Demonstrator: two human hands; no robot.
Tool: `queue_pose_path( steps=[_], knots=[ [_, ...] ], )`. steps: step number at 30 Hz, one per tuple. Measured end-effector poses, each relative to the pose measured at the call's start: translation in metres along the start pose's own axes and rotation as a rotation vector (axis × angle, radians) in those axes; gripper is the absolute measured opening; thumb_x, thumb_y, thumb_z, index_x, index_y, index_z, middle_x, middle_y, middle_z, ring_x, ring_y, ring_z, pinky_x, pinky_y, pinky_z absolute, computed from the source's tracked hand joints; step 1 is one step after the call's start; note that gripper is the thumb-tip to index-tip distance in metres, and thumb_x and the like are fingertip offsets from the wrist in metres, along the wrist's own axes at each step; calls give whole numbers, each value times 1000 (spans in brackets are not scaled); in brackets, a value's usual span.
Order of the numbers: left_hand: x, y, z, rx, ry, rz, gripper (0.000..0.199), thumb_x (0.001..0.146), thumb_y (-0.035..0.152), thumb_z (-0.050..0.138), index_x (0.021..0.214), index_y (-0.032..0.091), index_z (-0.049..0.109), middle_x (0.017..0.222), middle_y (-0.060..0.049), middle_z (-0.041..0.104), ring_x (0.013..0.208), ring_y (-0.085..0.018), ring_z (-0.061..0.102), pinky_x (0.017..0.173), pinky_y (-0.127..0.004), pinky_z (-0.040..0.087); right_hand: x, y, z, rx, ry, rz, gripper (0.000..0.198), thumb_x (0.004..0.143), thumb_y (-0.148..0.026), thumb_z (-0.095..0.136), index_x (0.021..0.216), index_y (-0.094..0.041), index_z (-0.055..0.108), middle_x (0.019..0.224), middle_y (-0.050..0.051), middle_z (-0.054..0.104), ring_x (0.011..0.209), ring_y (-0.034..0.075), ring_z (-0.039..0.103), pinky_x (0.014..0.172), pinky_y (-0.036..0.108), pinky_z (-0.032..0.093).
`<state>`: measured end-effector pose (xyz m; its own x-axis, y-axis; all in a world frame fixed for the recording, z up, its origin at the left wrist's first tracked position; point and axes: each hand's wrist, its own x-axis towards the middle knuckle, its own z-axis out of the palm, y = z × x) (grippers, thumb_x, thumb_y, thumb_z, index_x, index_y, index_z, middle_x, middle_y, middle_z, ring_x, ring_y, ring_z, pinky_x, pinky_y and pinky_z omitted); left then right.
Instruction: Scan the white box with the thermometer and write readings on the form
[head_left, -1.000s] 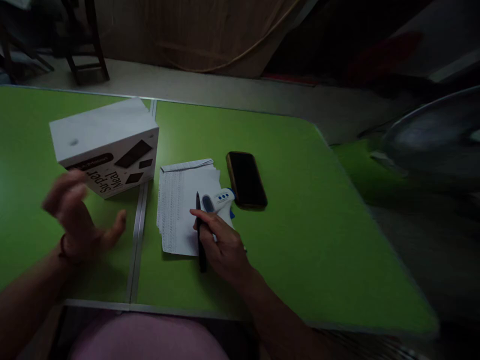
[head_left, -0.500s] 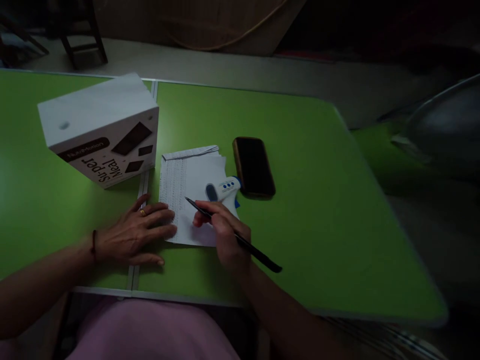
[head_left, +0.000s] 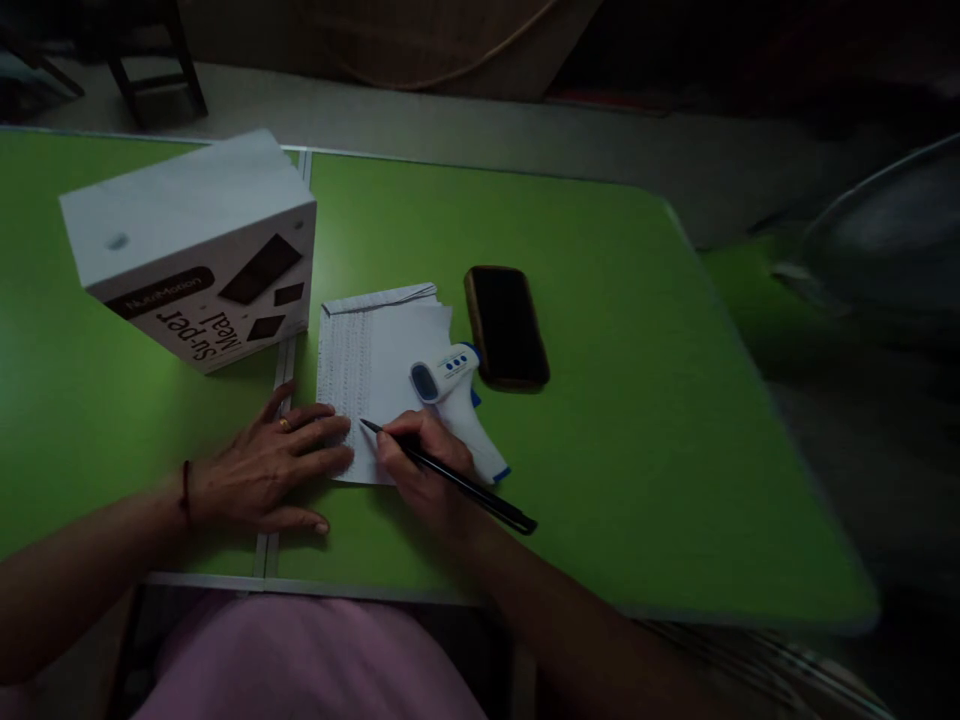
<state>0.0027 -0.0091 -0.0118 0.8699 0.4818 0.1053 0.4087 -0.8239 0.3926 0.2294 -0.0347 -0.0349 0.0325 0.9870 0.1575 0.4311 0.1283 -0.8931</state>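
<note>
My right hand [head_left: 427, 470] is closed around a black pen [head_left: 472, 488], its tip low over the lower left part of a white paper pad [head_left: 394, 340]. Whether the tip touches the paper I cannot tell. Rows of small handwriting cover the pad's left side. My left hand [head_left: 281, 465] lies flat with fingers spread, fingertips on the pad's left edge and the palm on the table. A white and blue infrared thermometer [head_left: 469, 430] lies on the pad's right side, partly behind my right hand.
A black phone in a brown-edged case [head_left: 510, 328] lies right of the pad. A tall white box [head_left: 187, 215] with brown print stands at the left. Everything rests on a green folding table [head_left: 637, 420] with a seam [head_left: 285, 360]. A dark stool [head_left: 157, 70] stands beyond.
My right hand with the pen has moved left and slightly down across the pad, uncovering the thermometer's handle. My left hand stays put. The view has shifted slightly.
</note>
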Motion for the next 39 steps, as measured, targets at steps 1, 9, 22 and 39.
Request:
queue_pose_path(
  steps=[1, 9, 22, 39],
  knots=[
    [0, 0, 1, 1, 3, 2, 64, 97, 66, 48, 136, 16, 55, 145, -16, 55, 139, -35, 43, 123, -57, -1, 0, 0, 0, -2, 0, -1, 10, 83, -27, 57, 73, -24, 57, 60, -5, 57, 54, 13, 53, 52, 25, 42],
    [-1, 0, 3, 11, 15, -8, 65, 93, 67, 55, 135, 17, 56, 145, -16, 56, 139, -35, 44, 124, -57, -3, 3, -2, -3, -35, -63, 9, 10, 83, -28, 58, 74, -24, 57, 60, -4, 58, 54, 13, 53, 53, 25, 43],
    [0, 0, 1, -10, -18, -18, 67, 92, 67, 56, 137, 17, 55, 146, -17, 55, 140, -37, 43, 123, -61, -2, 4, -3, -2, -55, -56, -5, 11, 83, -28, 57, 73, -24, 56, 60, -4, 57, 53, 13, 52, 52, 26, 43],
    [0, 0, 0, -26, -50, -34, 68, 92, 68, 56, 138, 18, 54, 148, -16, 53, 140, -37, 42, 123, -61, -1, 5, -1, 0, -62, -14, 28, 11, 82, -29, 58, 72, -24, 55, 59, -4, 56, 53, 13, 52, 51, 25, 43]
  ],
)
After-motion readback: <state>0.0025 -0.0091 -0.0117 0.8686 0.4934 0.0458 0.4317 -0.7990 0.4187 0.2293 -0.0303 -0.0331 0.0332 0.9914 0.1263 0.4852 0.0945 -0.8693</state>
